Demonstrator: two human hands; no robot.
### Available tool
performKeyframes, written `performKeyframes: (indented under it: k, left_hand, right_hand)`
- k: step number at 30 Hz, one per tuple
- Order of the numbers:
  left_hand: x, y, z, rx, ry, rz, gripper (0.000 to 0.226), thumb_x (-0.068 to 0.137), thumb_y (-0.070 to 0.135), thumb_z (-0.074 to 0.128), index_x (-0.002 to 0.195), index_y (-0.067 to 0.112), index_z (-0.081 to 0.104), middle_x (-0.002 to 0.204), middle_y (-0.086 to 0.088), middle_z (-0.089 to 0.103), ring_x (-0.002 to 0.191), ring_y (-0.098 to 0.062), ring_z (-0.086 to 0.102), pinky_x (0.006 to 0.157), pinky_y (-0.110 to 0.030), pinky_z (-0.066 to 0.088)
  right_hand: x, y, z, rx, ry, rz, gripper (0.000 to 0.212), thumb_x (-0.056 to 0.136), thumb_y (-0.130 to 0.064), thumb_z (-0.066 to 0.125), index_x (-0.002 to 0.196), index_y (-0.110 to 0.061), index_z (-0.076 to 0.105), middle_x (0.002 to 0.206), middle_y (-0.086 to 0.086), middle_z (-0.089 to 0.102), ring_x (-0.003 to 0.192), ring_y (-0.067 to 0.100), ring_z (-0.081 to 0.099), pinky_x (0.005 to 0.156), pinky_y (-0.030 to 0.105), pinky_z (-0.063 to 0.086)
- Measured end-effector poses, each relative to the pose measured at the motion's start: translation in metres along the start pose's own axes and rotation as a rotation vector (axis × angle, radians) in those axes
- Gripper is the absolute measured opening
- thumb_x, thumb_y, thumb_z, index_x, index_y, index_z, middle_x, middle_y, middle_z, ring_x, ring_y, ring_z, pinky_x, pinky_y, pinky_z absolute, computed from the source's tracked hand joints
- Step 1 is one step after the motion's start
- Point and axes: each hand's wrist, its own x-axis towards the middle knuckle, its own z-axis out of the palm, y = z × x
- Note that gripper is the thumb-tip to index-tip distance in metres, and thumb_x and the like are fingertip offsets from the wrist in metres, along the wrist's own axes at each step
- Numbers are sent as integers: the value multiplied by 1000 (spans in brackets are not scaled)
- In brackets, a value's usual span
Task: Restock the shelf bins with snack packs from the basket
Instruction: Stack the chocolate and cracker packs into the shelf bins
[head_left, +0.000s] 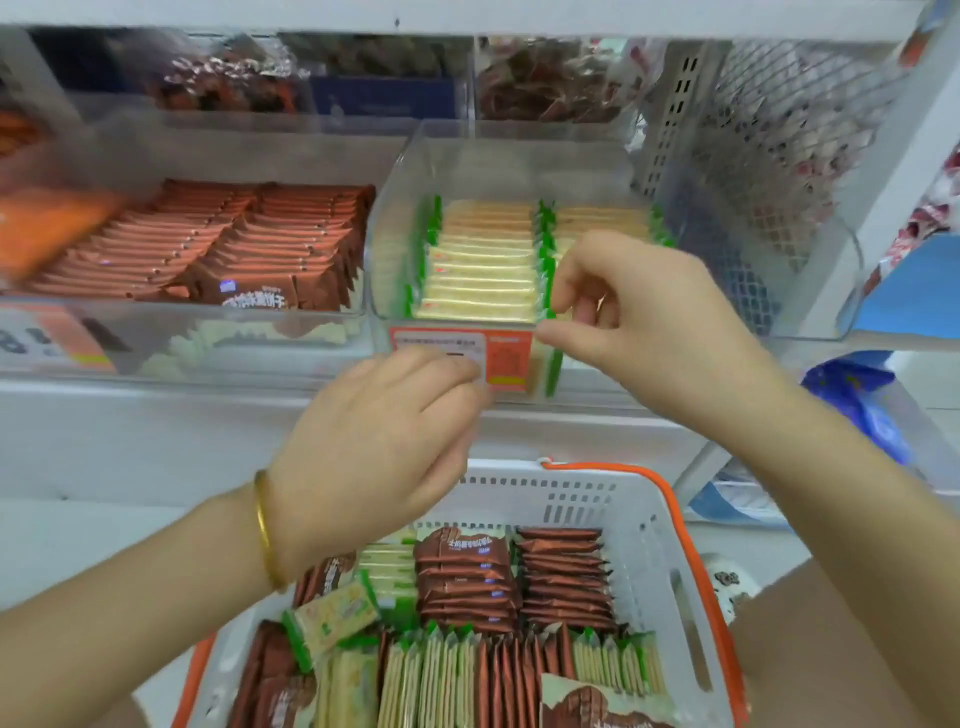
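Up on the shelf (156, 441), a clear bin (511, 161) holds two rows of green packs (480, 270) standing on edge. The right hand (644, 322) is at the front right corner of this bin. Its fingers (574, 283) are curled and the thumb is tucked close under them. The tips are right at the green end of the front pack. It is too blurry to tell if they pinch that pack or only touch it. The left hand (384, 436) is lower, just in front of the orange tag (511, 361) on the bin. Its fingers are curled in too, and its back faces the camera, so I cannot tell if it holds anything. A gold bangle (265, 530) sits on that wrist. To the left, a second bin (218, 145) is full of brown packs (234, 249). Below the hands stands the white basket (641, 525) with an orange handle (670, 499). Inside it are more packs (467, 577), green and brown, mostly in neat rows. One loose pack (332, 618) lies tilted on top near the left wrist.
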Motion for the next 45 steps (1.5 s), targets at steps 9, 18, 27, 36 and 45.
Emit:
performKeyframes:
  k: [9,18,27,36,45]
  left_hand:
    - [-93,-39,29,257,-901,-136,48,97,43,36,140,23,33,142,-1,35,134,-24,28,107,-37,32]
    - [-125,-50,27,172,-986,-228,42,99,39,30,138,23,31,136,-1,38,128,-23,31,102,-37,34]
    - [-118,-55,28,73,-928,-374,45,98,43,32,137,21,32,128,-2,45,118,-22,43,91,-34,41]
    - [-33,-16,25,-926,-354,-731,23,81,21,72,90,17,51,87,-8,67,79,-21,66,75,-42,54]
    - [76,11,-25,-994,162,-597,27,86,4,62,111,8,51,103,-7,65,89,-18,65,76,-24,54]
  right_hand:
    - [-47,11,255,-109,-891,48,22,89,-24,60,108,-14,56,112,7,60,107,27,55,79,33,44]
    - [-93,-39,393,-230,-1038,-213,58,84,-26,68,133,-11,42,135,13,38,122,33,38,93,44,45]
    - [-78,-30,320,129,-665,-10,62,78,-51,68,120,-13,45,109,2,52,100,20,50,80,34,43]
    - [-55,-18,128,161,-403,1,68,72,-56,71,125,-24,43,107,-12,42,103,8,48,82,30,42]
    - [-1,35,-29,204,-192,78,16,80,-18,75,93,-14,68,90,8,66,83,24,61,76,39,46]
